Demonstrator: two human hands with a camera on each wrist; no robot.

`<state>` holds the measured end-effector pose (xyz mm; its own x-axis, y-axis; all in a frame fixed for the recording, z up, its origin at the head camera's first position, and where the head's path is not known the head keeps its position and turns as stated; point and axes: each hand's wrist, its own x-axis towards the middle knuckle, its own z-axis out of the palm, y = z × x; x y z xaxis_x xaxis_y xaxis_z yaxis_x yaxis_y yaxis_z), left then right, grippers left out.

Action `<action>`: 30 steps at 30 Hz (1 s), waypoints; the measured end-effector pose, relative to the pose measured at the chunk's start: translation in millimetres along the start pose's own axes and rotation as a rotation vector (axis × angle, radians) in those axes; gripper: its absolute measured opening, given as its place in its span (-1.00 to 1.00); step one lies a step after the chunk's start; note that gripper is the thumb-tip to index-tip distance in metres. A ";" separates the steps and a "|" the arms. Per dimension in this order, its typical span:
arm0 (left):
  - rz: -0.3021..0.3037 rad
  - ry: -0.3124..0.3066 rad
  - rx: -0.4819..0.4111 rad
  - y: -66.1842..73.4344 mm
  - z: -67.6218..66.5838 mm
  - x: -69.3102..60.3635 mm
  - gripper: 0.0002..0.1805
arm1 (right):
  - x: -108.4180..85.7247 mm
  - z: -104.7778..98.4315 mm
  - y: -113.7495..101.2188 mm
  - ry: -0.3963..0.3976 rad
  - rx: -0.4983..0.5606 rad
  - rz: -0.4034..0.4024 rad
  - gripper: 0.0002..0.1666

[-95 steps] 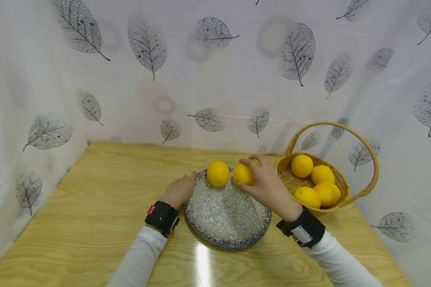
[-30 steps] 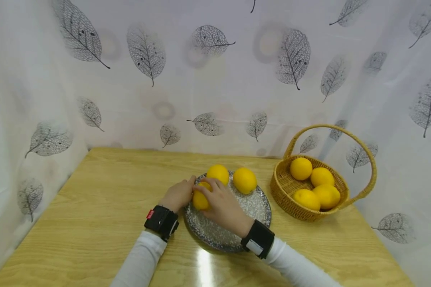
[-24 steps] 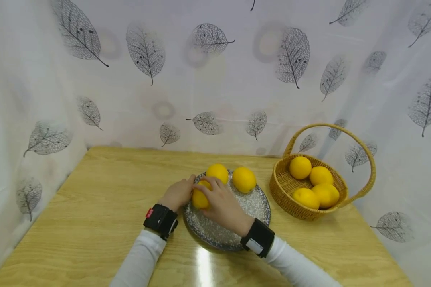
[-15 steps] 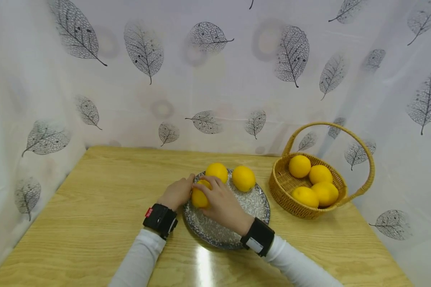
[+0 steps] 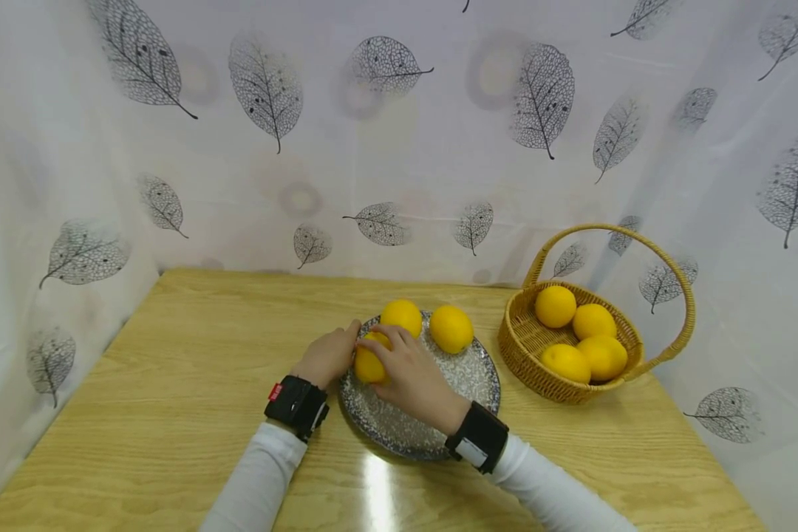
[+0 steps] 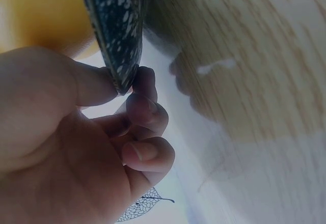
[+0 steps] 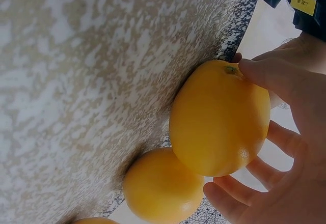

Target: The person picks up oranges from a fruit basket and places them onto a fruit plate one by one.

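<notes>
A speckled grey plate (image 5: pixel 425 432) lies on the table. My left hand (image 5: pixel 328 357) pinches its left rim, thumb above and fingers below, as the left wrist view shows at the plate's edge (image 6: pixel 119 35). My right hand (image 5: pixel 417 380) grips an orange fruit (image 5: pixel 369 362) at the plate's left side; in the right wrist view the fingers curl round this fruit (image 7: pixel 219 117), which rests against the plate. Two more orange fruits, one (image 5: pixel 401 318) behind the gripped one and another (image 5: pixel 451 329) to its right, sit near the plate's far edge.
A wicker basket (image 5: pixel 532 377) with a tall handle stands right of the plate, holding several orange fruits (image 5: pixel 555 307). The wooden table (image 5: pixel 173 384) reaches back to a curtain (image 5: pixel 425 148) printed with leaves. Each wrist wears a black band.
Since the earliest frame, my right hand has let go of the right rear fruit and moved left and nearer, gripping a third fruit on the plate. In the latest frames both hands stay put.
</notes>
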<state>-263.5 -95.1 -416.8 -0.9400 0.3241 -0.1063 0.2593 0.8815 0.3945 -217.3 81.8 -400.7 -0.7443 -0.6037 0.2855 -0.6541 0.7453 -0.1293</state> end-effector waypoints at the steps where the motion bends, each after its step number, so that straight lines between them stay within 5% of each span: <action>1: 0.001 0.000 0.000 0.1 -0.2 -0.1 -0.64 | -0.1 0.0 0.0 0.000 0.000 0.000 -0.16; 13: 0.004 0.000 -0.001 -0.7 1.1 0.4 -0.61 | 0.0 -1.7 -0.2 -0.051 -0.010 0.037 -0.24; 21: 0.010 -0.010 -0.005 0.8 -0.3 0.3 -0.55 | -3.3 -8.0 1.1 -0.091 0.082 0.106 -0.30; 30: -0.015 -0.034 -0.007 -0.3 -0.7 0.5 -0.48 | -4.2 -23.8 8.0 -0.057 0.082 0.087 -0.38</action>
<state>-264.2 -95.4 -416.3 -0.9356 0.3226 -0.1431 0.2439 0.8841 0.3987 -216.2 97.0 -380.3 -0.8039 -0.5544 0.2154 -0.5935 0.7716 -0.2290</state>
